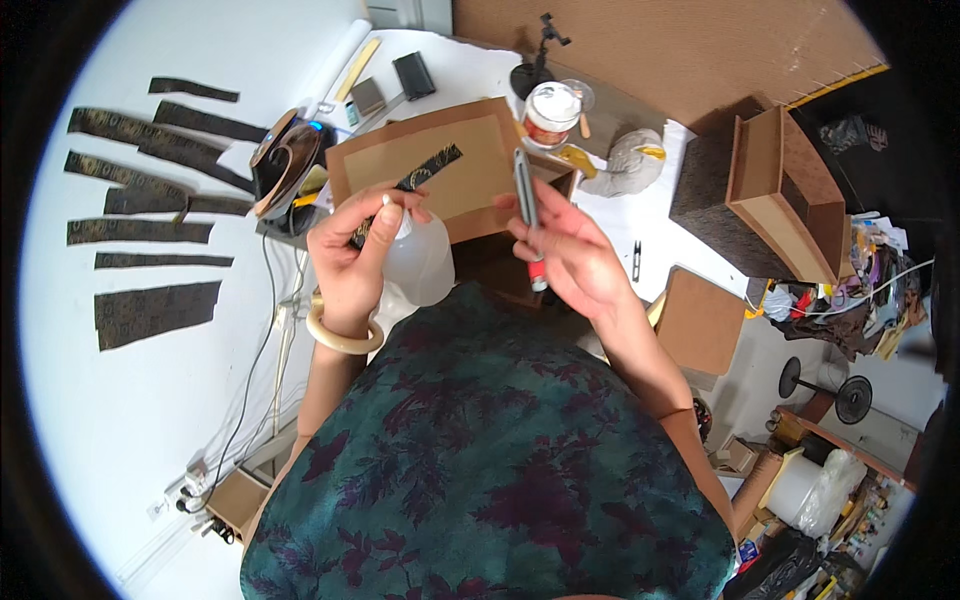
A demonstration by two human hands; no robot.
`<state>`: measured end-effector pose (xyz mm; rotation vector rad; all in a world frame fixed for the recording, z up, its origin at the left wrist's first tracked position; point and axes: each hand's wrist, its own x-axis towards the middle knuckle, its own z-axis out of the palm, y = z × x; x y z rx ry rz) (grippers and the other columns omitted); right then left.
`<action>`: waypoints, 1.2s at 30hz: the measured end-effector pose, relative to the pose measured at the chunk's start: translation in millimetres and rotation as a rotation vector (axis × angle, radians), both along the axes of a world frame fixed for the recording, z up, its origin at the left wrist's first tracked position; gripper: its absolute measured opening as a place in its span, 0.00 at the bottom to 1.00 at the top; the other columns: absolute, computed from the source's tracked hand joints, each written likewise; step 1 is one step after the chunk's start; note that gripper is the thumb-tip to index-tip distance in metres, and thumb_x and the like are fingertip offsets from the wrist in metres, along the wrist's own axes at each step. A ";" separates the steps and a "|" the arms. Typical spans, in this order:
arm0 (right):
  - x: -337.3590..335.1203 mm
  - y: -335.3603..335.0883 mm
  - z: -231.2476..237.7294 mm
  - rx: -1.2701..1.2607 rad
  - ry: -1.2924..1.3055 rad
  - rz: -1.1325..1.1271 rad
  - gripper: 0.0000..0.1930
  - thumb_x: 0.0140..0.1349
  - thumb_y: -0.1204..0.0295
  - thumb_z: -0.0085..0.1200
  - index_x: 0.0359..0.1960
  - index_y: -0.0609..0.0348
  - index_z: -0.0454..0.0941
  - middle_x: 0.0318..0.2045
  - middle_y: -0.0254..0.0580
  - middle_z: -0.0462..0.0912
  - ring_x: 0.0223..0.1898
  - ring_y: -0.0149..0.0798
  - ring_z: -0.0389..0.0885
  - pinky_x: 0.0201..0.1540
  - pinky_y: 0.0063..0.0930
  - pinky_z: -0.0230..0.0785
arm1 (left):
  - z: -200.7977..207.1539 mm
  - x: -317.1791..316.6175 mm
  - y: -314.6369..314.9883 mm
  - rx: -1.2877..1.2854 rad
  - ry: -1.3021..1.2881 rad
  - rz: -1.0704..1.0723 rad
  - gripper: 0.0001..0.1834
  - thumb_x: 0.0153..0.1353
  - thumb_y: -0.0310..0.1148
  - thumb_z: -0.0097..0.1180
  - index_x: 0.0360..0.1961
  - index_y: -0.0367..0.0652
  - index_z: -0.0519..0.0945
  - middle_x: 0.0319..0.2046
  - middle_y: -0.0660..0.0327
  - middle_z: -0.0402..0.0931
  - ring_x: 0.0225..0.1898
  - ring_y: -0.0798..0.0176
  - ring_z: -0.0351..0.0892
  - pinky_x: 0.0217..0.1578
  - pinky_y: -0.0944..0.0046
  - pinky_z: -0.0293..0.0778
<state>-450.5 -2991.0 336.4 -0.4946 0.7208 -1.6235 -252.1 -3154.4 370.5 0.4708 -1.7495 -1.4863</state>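
Head camera view: a person in a teal and maroon floral top works over a brown cardboard panel with a lighter tan centre (pixel 440 160), which lies on a white table (pixel 150 400). The left hand (pixel 352 255), a cream bangle on its wrist, is closed around both a narrow strip of dark patterned fabric (pixel 425 172) and a translucent white plastic squeeze bottle (pixel 420 262); the strip slants up over the panel's near left part, while the bottle hangs just below the panel's near edge. The right hand (pixel 575 255) pinches a slim grey utility knife with a red end (pixel 527 205) between thumb and fingers, upright at the panel's right edge. Whether the blade is out cannot be told.

Risks, as they appear: with two things in one fist, the left hand could squeeze the bottle and spill its contents onto the strip or panel, or let the strip slip. The knife stands near the left fingers, so a careless pass could nick them or the fabric. To the panel's left sits a clothes iron (pixel 285 165); beyond it, more dark fabric strips (pixel 150 230) lie in rows. A red-labelled jar with a white lid (pixel 551 112) stands behind the panel.
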 end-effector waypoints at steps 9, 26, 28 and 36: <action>56.6 -1.8 -7.4 -0.017 0.135 0.111 0.28 0.77 0.76 0.38 0.76 0.57 0.51 0.65 0.57 0.71 0.46 0.39 0.84 0.51 0.33 0.80 | -17.2 43.7 -10.9 0.067 0.024 0.145 0.10 0.69 0.30 0.59 0.41 0.32 0.85 0.34 0.55 0.85 0.44 0.59 0.83 0.51 0.59 0.74; 71.0 -14.6 57.6 -0.457 0.633 -0.185 0.28 0.68 0.66 0.59 0.62 0.65 0.61 0.50 0.58 0.78 0.56 0.50 0.75 0.69 0.51 0.60 | 18.1 66.9 -0.2 -0.359 -0.015 0.161 0.07 0.64 0.24 0.62 0.40 0.32 0.86 0.40 0.51 0.86 0.42 0.59 0.85 0.46 0.64 0.78; 65.3 -14.6 55.9 -0.411 0.773 -0.315 0.16 0.74 0.59 0.49 0.47 0.61 0.69 0.30 0.45 0.79 0.33 0.37 0.78 0.60 0.46 0.71 | 20.2 67.1 0.8 -0.441 0.006 0.175 0.06 0.61 0.22 0.63 0.38 0.31 0.86 0.39 0.51 0.86 0.39 0.59 0.86 0.43 0.64 0.80; 100.1 -54.9 79.5 -0.410 0.652 -0.241 0.14 0.70 0.68 0.59 0.50 0.65 0.75 0.26 0.34 0.81 0.31 0.26 0.80 0.37 0.22 0.72 | 14.0 77.0 1.5 -0.593 0.017 0.214 0.05 0.57 0.20 0.64 0.35 0.30 0.85 0.35 0.50 0.85 0.34 0.56 0.87 0.37 0.64 0.81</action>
